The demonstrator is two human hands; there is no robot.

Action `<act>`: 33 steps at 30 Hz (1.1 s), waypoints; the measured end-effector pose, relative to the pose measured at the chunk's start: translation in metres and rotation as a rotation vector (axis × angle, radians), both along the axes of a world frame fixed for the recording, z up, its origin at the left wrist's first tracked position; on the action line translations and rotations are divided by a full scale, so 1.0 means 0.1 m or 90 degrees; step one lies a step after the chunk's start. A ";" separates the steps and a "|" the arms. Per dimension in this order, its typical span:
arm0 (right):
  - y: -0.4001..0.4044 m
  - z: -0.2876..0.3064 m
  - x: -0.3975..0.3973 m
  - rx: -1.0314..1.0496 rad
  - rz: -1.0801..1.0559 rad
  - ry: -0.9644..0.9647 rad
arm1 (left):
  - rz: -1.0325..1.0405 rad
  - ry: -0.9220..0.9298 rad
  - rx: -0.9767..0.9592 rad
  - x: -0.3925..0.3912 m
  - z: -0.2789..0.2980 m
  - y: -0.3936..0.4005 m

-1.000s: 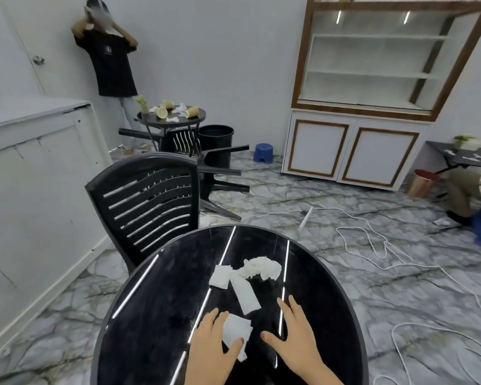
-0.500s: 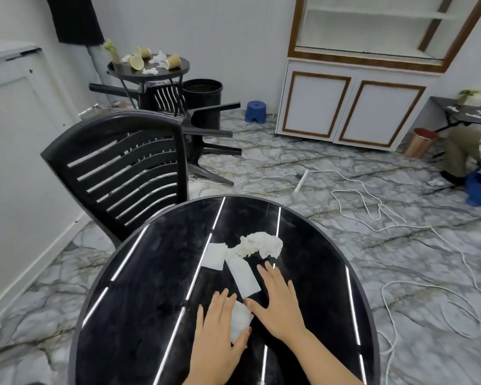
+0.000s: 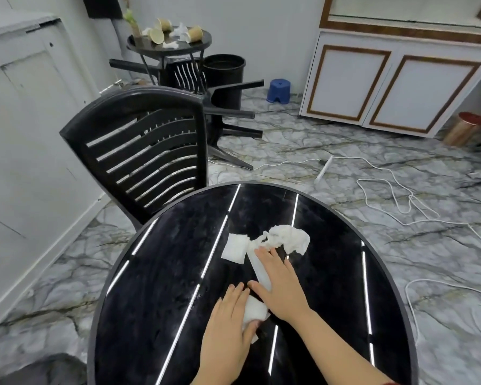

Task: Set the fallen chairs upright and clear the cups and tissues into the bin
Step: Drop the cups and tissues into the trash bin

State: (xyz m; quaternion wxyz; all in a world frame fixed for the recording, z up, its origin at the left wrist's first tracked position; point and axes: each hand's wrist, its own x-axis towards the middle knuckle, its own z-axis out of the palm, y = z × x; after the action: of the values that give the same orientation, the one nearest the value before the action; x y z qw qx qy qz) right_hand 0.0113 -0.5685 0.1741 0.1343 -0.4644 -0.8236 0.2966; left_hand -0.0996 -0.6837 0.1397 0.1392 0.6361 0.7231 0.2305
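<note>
We see our left hand (image 3: 228, 326) closed on a tissue (image 3: 254, 308); our right hand (image 3: 279, 284) lies flat, open, on a second tissue (image 3: 257, 263) upon the worktop (image 3: 150, 301).

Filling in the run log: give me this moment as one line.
stage: gathering tissues | left hand: on small tissue | right hand: flat on long tissue | bin: far

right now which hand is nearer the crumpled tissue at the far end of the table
Right. The right hand lies flat with its fingertips touching the crumpled tissue. The left hand sits nearer the person, on a small folded tissue.
</note>
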 end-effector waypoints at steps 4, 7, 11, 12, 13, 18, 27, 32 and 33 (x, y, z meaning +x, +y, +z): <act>0.00 -0.03 -0.01 0.034 -0.003 -0.029 | 0.017 -0.019 0.020 0.00 -0.01 -0.01; 0.00 -0.04 0.00 0.036 0.004 -0.046 | 0.021 -0.035 0.031 0.00 -0.01 -0.02; -0.02 -0.05 0.00 0.031 -0.011 -0.023 | 0.037 -0.092 0.054 -0.01 -0.05 -0.03; -0.02 -0.05 0.00 0.031 -0.011 -0.017 | 0.043 -0.110 0.056 -0.01 -0.03 -0.03; -0.02 -0.05 0.01 0.031 -0.010 -0.013 | 0.051 -0.131 0.052 -0.01 -0.01 -0.03; -0.09 -0.09 0.04 0.035 -0.033 0.040 | 0.087 -0.245 0.049 -0.03 0.09 -0.05; -0.36 -0.04 0.14 -0.035 -0.155 0.204 | 0.105 -0.322 0.022 -0.04 0.21 -0.08; -0.65 0.18 0.15 -0.139 -0.246 0.359 | 0.166 -0.373 0.042 -0.13 0.44 -0.24; -0.71 0.21 0.13 -0.149 -0.248 0.374 | 0.176 -0.378 0.049 -0.16 0.49 -0.29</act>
State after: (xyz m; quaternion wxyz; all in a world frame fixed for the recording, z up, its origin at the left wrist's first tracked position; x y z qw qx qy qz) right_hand 0.0245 -0.6396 0.1951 0.3653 -0.5196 -0.6066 0.4781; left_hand -0.1154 -0.7124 0.1892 0.2871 0.4415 0.7213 0.4498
